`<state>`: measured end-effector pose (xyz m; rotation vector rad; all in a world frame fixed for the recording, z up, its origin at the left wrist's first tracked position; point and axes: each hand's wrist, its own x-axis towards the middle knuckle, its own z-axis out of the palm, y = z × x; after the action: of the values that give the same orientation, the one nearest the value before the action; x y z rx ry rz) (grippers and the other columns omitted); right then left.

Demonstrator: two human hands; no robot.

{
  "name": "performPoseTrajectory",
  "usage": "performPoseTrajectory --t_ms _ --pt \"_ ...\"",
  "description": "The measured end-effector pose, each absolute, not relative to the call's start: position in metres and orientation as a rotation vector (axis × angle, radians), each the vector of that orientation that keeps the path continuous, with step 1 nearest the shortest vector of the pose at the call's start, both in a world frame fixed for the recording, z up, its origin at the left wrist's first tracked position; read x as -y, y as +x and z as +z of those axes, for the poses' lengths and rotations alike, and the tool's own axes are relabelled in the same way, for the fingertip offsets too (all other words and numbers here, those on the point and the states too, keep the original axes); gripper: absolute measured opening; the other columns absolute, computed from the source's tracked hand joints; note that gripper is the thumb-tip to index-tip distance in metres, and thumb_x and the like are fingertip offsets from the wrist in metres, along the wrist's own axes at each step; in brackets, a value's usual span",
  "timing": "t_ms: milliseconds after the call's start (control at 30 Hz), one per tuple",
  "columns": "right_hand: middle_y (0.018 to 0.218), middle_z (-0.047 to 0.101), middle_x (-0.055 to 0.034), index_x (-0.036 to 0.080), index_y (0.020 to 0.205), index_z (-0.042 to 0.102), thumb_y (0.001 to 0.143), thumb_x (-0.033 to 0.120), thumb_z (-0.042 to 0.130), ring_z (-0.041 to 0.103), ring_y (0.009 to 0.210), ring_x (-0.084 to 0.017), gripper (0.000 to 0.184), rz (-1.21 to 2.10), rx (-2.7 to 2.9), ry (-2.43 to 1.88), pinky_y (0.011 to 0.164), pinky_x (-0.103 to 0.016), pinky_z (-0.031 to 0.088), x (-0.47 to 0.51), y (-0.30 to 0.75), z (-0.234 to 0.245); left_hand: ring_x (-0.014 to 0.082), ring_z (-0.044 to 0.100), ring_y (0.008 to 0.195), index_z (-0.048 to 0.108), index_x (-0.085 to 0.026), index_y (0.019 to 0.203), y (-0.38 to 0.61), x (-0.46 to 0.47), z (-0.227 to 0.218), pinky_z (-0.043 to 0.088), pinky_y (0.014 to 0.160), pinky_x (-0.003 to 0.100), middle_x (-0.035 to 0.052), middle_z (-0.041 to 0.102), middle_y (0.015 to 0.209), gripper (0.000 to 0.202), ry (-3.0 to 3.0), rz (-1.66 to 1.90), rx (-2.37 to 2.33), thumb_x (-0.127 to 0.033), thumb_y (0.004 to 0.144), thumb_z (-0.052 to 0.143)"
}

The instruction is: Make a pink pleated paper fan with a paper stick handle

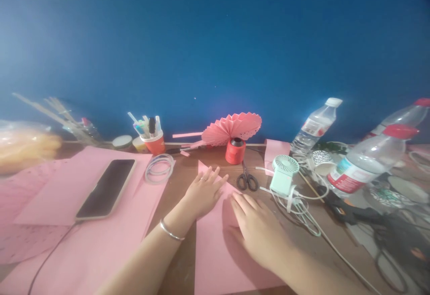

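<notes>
A pink sheet of paper [211, 259] lies on the brown table in front of me, its far corner tapering to a point. My left hand [204, 191] rests flat on the upper part of the sheet, fingers spread, with a ring on one finger and a silver bangle at the wrist. Beside it my right hand [255, 227] lies palm down along the sheet's right edge, fingers stretched out. Just beyond the hands are black-handled scissors [247, 181], a red roll-shaped holder [234, 152] and a pleated pink paper fan [231, 129].
To the left, a phone [106, 189] sits on stacked pink paper [148, 196] near a coiled clear tube [159, 168] and a cup of pens [155, 142]. A mint handheld fan [284, 174], cables, a black glue gun [352, 214] and water bottles [366, 165] crowd the right.
</notes>
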<state>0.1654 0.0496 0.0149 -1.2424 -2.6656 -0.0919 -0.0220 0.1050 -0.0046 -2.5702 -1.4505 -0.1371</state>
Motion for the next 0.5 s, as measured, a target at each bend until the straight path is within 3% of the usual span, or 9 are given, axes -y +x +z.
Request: performPoseTrajectory --t_ms 233,367,500 --pt "0.128 0.048 -0.0116 0.011 0.119 0.053 0.081 0.051 0.046 0.044 0.103 -0.030 0.056 -0.128 2.671 -1.194 0.082 -0.041 0.041 -0.055 0.167 0.004 0.0253 0.028 0.128 0.028 -0.030 0.135 -0.021 -0.095 -0.011 0.032 0.099 0.042 0.0053 0.031 0.141 0.045 -2.485 -0.152 1.580 -0.033 0.089 0.029" --pt "0.129 0.046 -0.0142 0.009 0.126 0.045 0.079 0.047 0.051 0.046 0.100 -0.030 0.061 -0.111 2.667 -1.170 0.080 -0.042 0.042 -0.047 0.158 0.001 0.0282 0.031 0.126 0.029 -0.031 0.135 -0.019 -0.064 -0.008 0.032 0.097 0.047 0.0065 0.033 0.140 0.047 -2.369 -0.110 1.781 -0.031 0.088 0.030" --pt "0.131 0.044 -0.0136 0.009 0.129 0.040 0.081 0.037 0.048 0.043 0.106 -0.030 0.056 0.033 2.675 -1.004 0.087 -0.042 0.038 -0.034 0.145 -0.001 0.0350 0.033 0.124 0.030 -0.024 0.135 -0.014 -0.025 -0.003 0.030 0.095 0.049 0.0132 0.034 0.138 0.054 -2.227 0.007 1.982 -0.035 0.083 0.036"
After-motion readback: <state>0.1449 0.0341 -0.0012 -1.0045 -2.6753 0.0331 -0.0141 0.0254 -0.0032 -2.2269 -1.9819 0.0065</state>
